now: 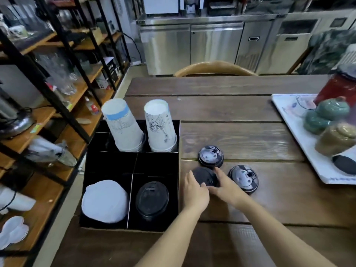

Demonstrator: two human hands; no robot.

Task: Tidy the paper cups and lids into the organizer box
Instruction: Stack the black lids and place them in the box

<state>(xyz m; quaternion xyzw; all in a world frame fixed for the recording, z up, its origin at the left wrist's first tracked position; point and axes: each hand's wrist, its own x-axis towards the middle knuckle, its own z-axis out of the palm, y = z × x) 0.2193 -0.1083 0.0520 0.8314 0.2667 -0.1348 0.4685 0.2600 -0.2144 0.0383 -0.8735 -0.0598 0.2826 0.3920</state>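
A black organizer box (pixel 154 164) sits at the table's left edge. Two stacks of upside-down paper cups stand in its back compartments, one blue-banded (pixel 121 126), one with a drawing (pixel 160 126). White lids (pixel 105 201) fill the front left compartment and black lids (pixel 152 198) the front right. Three black lids lie on the table right of the box: one at the back (pixel 211 156), one at the right (pixel 243 177), and one (pixel 204 175) between my hands. My left hand (pixel 195 191) and right hand (pixel 226 186) both close around this near lid.
A white tray (pixel 296 130) with green and brown lidded jars and a red container stands at the right. A wooden chair back (pixel 214 68) rises behind the table. Metal-and-wood shelves (pixel 57 93) with glassware line the left. Steel counters stand at the back.
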